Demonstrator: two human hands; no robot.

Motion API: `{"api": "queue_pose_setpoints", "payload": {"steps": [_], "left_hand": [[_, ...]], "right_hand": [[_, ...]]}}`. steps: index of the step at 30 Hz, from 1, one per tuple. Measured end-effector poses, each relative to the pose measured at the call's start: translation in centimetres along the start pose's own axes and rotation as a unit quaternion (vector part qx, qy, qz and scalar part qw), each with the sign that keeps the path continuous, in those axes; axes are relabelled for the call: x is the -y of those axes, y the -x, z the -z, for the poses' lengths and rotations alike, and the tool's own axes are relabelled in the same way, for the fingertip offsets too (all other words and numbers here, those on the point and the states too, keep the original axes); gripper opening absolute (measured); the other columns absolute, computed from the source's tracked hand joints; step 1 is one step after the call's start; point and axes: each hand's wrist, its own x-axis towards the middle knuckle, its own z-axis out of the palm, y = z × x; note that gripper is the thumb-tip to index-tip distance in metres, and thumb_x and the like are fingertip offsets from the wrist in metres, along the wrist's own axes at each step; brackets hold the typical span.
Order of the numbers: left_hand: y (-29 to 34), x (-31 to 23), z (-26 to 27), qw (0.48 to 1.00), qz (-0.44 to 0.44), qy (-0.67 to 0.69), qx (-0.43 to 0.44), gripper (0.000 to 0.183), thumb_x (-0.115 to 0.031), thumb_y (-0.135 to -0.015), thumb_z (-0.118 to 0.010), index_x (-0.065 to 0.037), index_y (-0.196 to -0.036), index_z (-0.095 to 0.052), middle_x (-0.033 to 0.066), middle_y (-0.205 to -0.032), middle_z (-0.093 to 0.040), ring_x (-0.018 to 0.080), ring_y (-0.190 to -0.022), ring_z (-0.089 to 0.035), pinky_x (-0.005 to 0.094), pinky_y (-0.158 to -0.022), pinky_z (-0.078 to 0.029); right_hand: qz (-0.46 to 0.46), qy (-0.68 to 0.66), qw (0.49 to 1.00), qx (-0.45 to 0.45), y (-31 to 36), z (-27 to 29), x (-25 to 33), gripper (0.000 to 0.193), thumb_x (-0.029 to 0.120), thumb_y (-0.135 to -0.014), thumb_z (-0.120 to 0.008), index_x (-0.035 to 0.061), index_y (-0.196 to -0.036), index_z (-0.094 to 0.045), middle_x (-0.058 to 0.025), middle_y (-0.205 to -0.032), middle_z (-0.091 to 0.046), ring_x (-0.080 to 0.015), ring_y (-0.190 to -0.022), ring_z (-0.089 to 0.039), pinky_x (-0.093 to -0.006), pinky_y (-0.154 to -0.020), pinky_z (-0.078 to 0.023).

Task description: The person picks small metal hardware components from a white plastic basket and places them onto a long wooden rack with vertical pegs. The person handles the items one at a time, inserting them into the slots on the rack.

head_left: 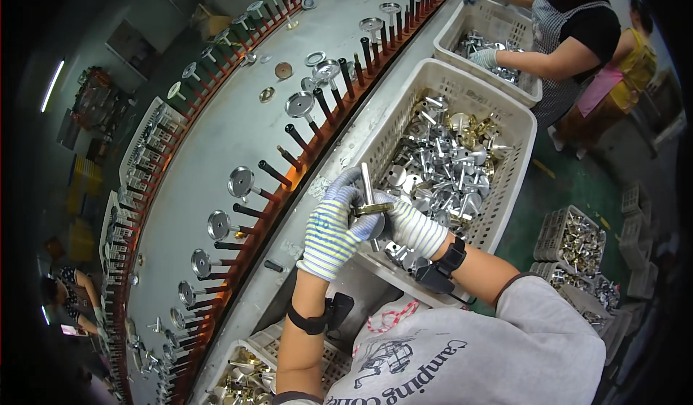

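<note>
My left hand (329, 235), in a striped knit glove, is closed round one side of a metal disc with a stem (367, 185). The stem points up and the brassy disc is seen nearly edge-on. My right hand (417, 230), gloved the same way, is closed at the disc's other side, its fingertips partly hidden. Both hands are over the near left corner of a white plastic crate (516, 127). Inside it lies a heap of similar silver and brass-coloured stemmed discs (451, 167).
Left of the crate curves a grey conveyor table (188, 138) edged with upright dark spindles (274, 172), many carrying stemmed discs. A co-worker (577, 37) handles parts in another crate (451, 40) at the far right. Filled crates (570, 235) stand on the floor at right.
</note>
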Motion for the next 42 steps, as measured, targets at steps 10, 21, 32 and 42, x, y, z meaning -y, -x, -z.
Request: {"api": "queue_pose_setpoints", "payload": {"steps": [10, 21, 32, 42], "left_hand": [[2.9, 4.2, 1.2, 0.937, 0.179, 0.231, -0.190, 0.028, -0.020, -0.093, -0.052, 0.003, -0.108, -0.059, 0.0104, -0.106, -0.064, 0.0174, -0.096, -0.062, 0.0280, -0.085, -0.049], [1.6, 6.4, -0.7, 0.886, 0.141, 0.305, -0.320, 0.040, -0.020, -0.089, -0.062, 0.000, -0.120, -0.046, 0.0091, -0.108, -0.057, 0.0152, -0.094, -0.056, 0.0287, -0.082, -0.049], [9.4, 17.6, 11.7, 0.801, 0.168, 0.286, -0.498, 0.027, -0.010, -0.087, -0.060, -0.002, -0.112, -0.053, 0.0127, -0.091, -0.064, 0.0199, -0.069, -0.066, 0.0296, -0.058, -0.058], [13.6, 19.6, 13.1, 0.803, 0.218, 0.225, -0.507, 0.027, -0.014, -0.092, -0.053, 0.004, -0.113, -0.057, 0.0076, -0.071, -0.058, 0.0155, -0.054, -0.060, 0.0264, -0.048, -0.052]], "right_hand": [[-0.007, 0.084, 0.996, -0.027, 0.6, -0.5, 0.2, 0.044, 0.031, -0.088, -0.063, 0.0061, -0.123, -0.053, -0.0088, -0.107, -0.063, -0.0193, -0.092, -0.065, -0.0331, -0.073, -0.057], [-0.067, 0.001, 0.998, -0.011, -0.1, -1.1, -1.5, 0.048, 0.038, -0.086, -0.064, 0.0085, -0.123, -0.053, -0.0128, -0.102, -0.064, -0.0248, -0.085, -0.065, -0.0394, -0.067, -0.057], [-0.036, 0.041, 0.996, -0.065, 1.3, -1.9, -0.6, 0.051, 0.043, -0.086, -0.061, 0.0110, -0.125, -0.052, -0.0148, -0.100, -0.064, -0.0194, -0.077, -0.067, -0.0333, -0.052, -0.056], [-0.041, 0.069, 0.996, -0.033, 1.6, -1.6, -1.4, 0.048, 0.039, -0.088, -0.060, 0.0064, -0.123, -0.053, -0.0131, -0.104, -0.064, -0.0209, -0.077, -0.065, -0.0309, -0.059, -0.057]]}}
